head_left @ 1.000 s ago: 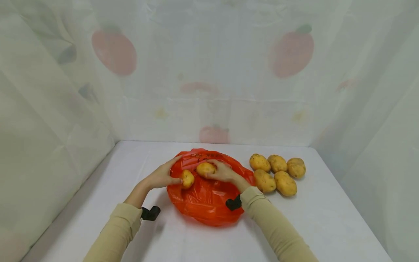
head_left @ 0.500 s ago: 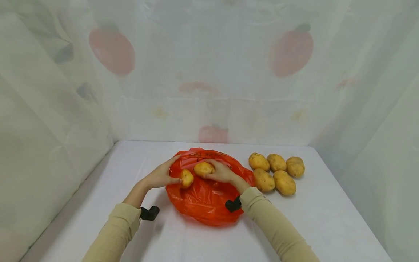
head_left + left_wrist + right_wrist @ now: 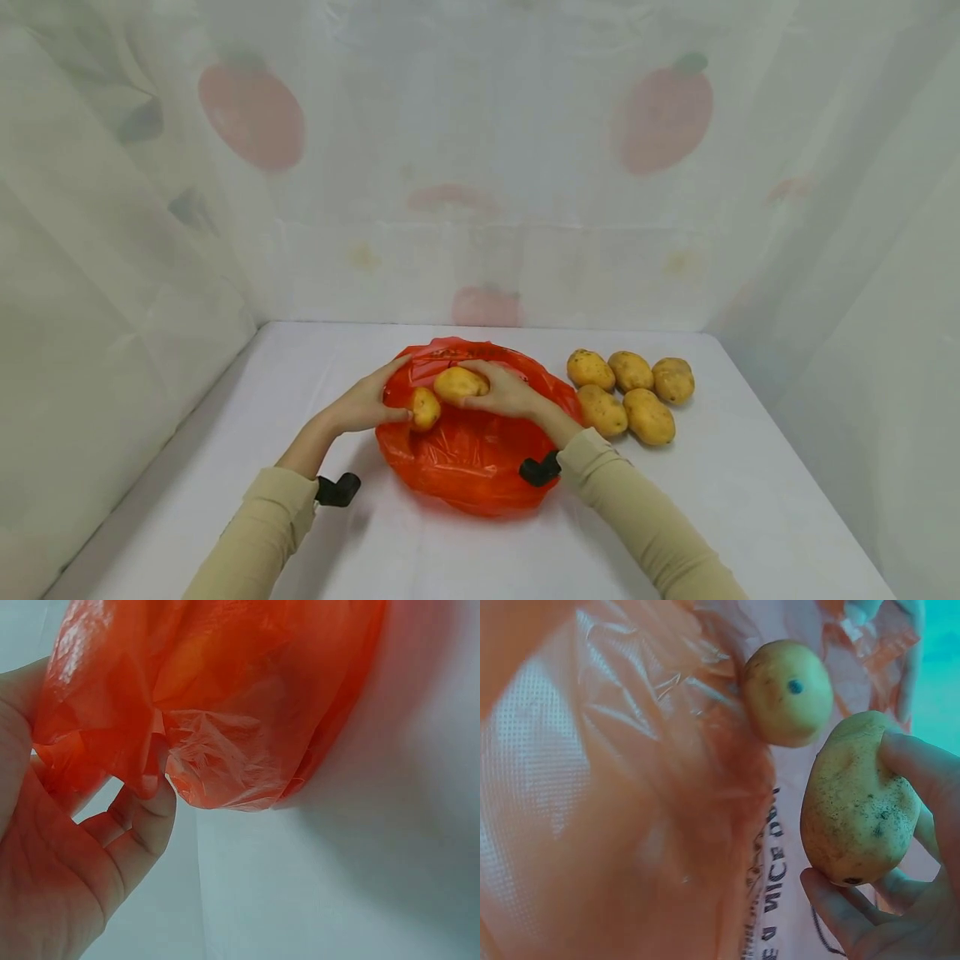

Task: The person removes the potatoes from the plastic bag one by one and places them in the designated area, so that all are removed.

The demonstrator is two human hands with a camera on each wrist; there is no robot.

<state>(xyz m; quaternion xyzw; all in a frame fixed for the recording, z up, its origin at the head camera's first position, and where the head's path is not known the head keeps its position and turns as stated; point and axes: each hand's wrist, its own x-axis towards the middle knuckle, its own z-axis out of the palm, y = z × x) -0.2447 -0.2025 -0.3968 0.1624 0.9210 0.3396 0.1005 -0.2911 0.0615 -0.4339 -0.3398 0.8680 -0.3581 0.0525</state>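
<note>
A red plastic bag [image 3: 457,479] lies spread with its mouth open on the white table. At its left edge my left hand [image 3: 365,406] grips the film between thumb and fingers; the left wrist view shows the bag [image 3: 225,735] bunched at the fingertips. My right hand [image 3: 506,392] holds a yellow potato [image 3: 459,386] over the bag's mouth, thumb and fingers curled round it in the right wrist view. Just left of that potato, a second potato [image 3: 425,409] rests against the bag's inside, close to my left thumb.
Several loose potatoes sit in two rows right of the bag, one of them a front potato [image 3: 649,417] beside the right sleeve. White cloth walls [image 3: 480,200] with faded fruit prints enclose the table [image 3: 300,358] at the back and sides.
My right hand has moved slightly left with its potato, bringing it closer to the potato in the bag. The left hand keeps its grip on the bag's edge.
</note>
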